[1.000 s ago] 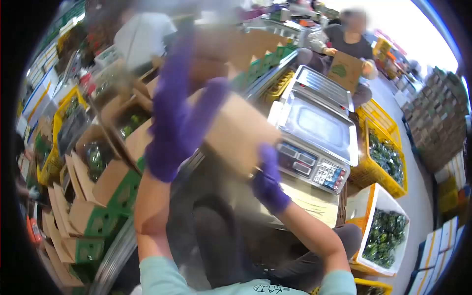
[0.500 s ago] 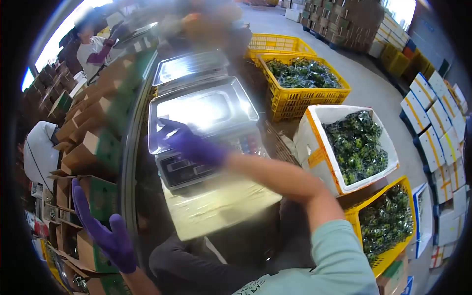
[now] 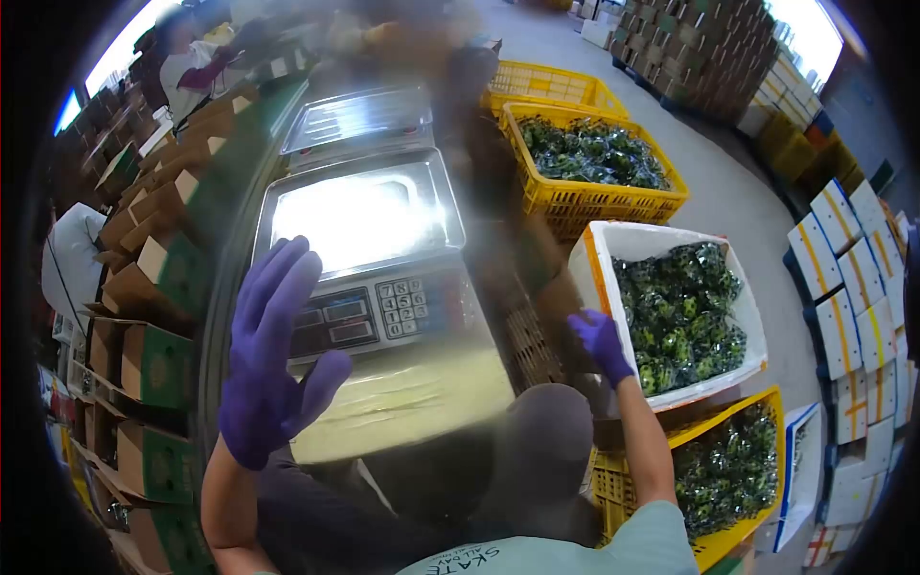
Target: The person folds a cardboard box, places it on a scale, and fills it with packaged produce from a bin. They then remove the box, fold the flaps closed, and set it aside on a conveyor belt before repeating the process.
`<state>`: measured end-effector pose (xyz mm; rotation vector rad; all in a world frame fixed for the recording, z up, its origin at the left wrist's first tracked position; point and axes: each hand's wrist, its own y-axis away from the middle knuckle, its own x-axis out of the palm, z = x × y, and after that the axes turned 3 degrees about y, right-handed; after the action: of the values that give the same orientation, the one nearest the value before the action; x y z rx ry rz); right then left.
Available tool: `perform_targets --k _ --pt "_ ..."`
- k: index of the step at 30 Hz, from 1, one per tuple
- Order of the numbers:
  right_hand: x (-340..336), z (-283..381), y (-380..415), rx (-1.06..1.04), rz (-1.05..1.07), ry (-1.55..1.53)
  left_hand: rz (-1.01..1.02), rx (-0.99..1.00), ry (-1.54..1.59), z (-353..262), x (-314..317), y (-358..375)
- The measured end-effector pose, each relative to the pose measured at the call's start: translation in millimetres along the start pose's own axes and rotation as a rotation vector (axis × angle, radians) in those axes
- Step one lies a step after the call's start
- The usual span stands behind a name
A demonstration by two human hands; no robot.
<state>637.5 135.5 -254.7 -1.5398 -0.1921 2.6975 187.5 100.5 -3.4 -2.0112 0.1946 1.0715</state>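
My left hand point(image 3: 273, 359), in a purple glove, is raised with its fingers apart in front of the scale's display and keypad point(image 3: 359, 311). It holds nothing. The scale's shiny metal tray point(image 3: 359, 216) carries nothing but glare. My right hand point(image 3: 602, 347), also gloved in purple, is at the left wall of a white foam box point(image 3: 743, 273). Its fingers are spread and nothing is in them. Bagged green produce point(image 3: 680, 316) fills the box. Below the scale lies a pale yellow wrapped block point(image 3: 402, 398).
Yellow crates point(image 3: 604, 196) of bagged greens stand at the upper right, another point(image 3: 738, 532) at the lower right. Open cardboard boxes point(image 3: 163, 364) line the left. Another person point(image 3: 187, 77) is at the upper left. White boxes point(image 3: 839, 278) are stacked at the right.
My right hand has moved from over the scale tray to the foam box's left side. My left hand has come up and right, to the front of the scale. The view has shifted slightly.
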Motion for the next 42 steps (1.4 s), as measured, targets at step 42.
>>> perform_targets --k 42 --pt "-158.0 262.5 41.0 -0.239 0.250 -0.095 0.328 -0.406 -0.024 -39.6 -62.8 45.4"
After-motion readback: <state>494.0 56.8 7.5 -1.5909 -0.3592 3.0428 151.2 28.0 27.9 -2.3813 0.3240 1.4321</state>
